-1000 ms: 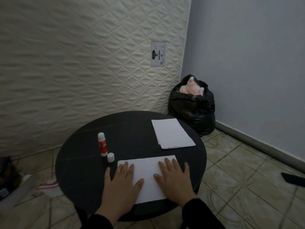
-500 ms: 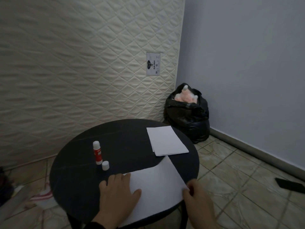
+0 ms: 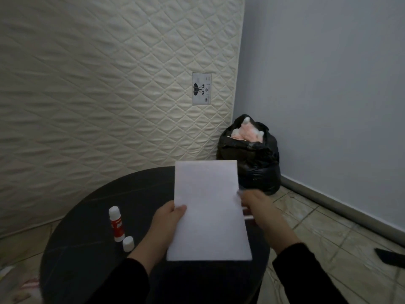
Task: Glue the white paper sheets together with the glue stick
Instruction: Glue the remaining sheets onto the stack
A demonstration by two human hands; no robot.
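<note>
I hold a white paper sheet [image 3: 208, 211] upright above the round black table [image 3: 87, 233]. My left hand [image 3: 167, 220] pinches its left edge, thumb on the front. My right hand [image 3: 255, 208] grips its right edge. The raised sheet hides most of the other white sheets; only a sliver [image 3: 247, 216] shows by my right hand. A red and white glue stick [image 3: 116, 223] stands uncapped on the table to the left of my left hand, with its white cap [image 3: 128, 243] beside it.
A quilted mattress [image 3: 109, 84] leans against the wall behind the table. A full black rubbish bag [image 3: 254, 159] sits in the corner on the tiled floor. A dark flat object [image 3: 390, 256] lies on the floor at right.
Both hands pressed the sheet flat on the table, then the right hand took its right edge, and now the sheet is lifted upright in both hands. The view tilted upward.
</note>
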